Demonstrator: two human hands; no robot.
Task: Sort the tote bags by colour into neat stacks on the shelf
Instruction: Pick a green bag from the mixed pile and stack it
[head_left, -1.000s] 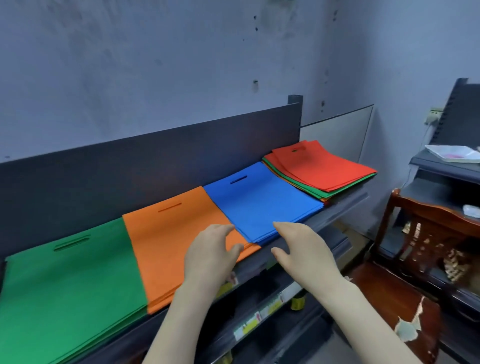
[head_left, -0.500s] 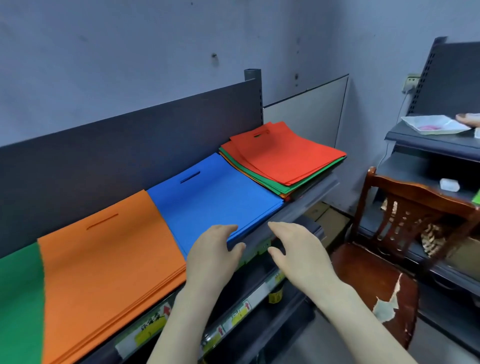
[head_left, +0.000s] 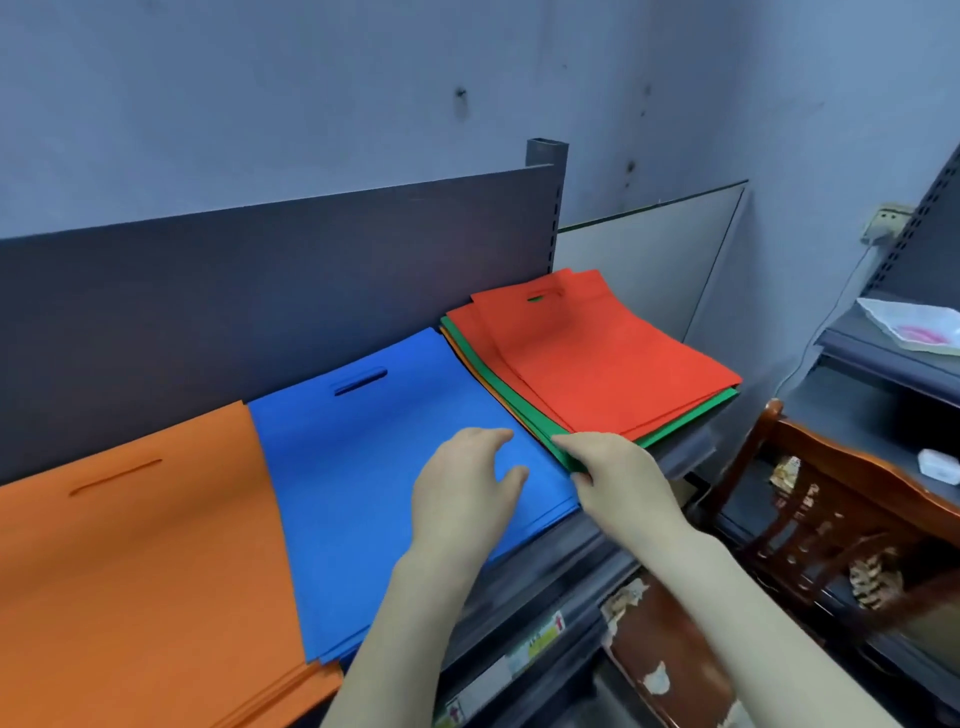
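Observation:
On the grey shelf (head_left: 550, 566) lie an orange stack (head_left: 140, 545) of tote bags at the left and a blue stack (head_left: 363, 467) in the middle. At the right sits a mixed pile with red bags (head_left: 602, 364) on top and green bags (head_left: 691, 415) and an orange edge beneath. My left hand (head_left: 462, 493) hovers over the blue stack's front right part, fingers relaxed and holding nothing. My right hand (head_left: 613, 467) pinches the near left corner of the mixed pile, fingers on top and thumb at the edge.
A dark back panel (head_left: 260, 291) rises behind the stacks. A wooden chair (head_left: 810, 519) stands to the right, close to the shelf end. Beyond it another shelf unit carries a white tray (head_left: 914, 327). Lower shelves with price labels (head_left: 530, 649) run below.
Both hands have moved forward and right from the shelf's front edge. The left hand is now over the blue stack and the right hand has reached the mixed pile's corner. The view shifted right.

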